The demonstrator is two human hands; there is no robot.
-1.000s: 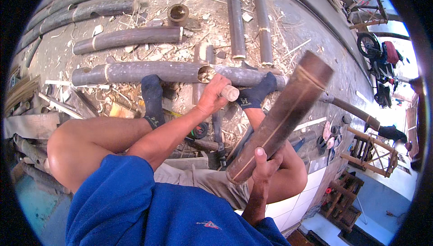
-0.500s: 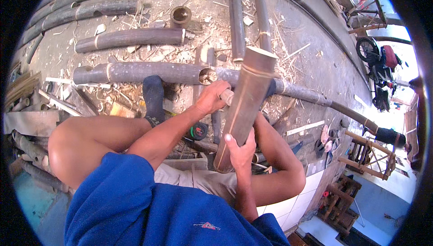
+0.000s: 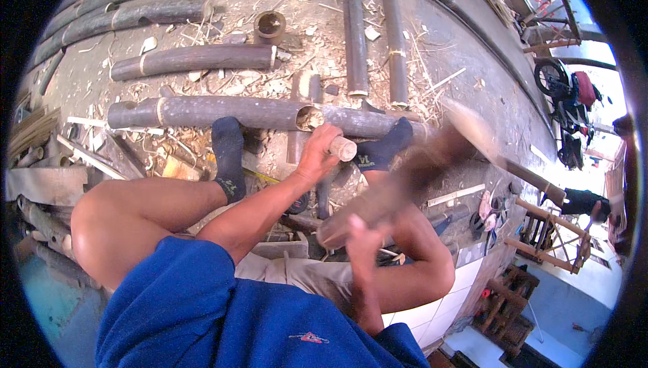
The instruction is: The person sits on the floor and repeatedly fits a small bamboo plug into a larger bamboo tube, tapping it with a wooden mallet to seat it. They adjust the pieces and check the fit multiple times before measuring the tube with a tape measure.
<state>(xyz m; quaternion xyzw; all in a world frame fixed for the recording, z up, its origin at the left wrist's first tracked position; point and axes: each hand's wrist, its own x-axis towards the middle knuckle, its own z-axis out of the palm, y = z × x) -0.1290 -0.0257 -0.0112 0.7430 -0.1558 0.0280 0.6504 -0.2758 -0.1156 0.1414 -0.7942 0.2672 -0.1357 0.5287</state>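
Brown bamboo blurs in the right hand [image 3: 364,236], which grips the lower part of a thick tube [image 3: 401,182] just right of the frame's lower centre; its far end tilts up to the right. The left hand [image 3: 317,152], near the centre, is closed round a handle [image 3: 344,149] whose pale end shows, just beside the hole [image 3: 310,118] in a long pole [image 3: 223,110] lying across the frame; the handle's other end is hidden. Tube and handle stand apart. The step in hand looks like cutting at that hole, the tube serving as mallet. The next move would call for a square blow on the handle's end, with the left hand firm and its knuckles clear.
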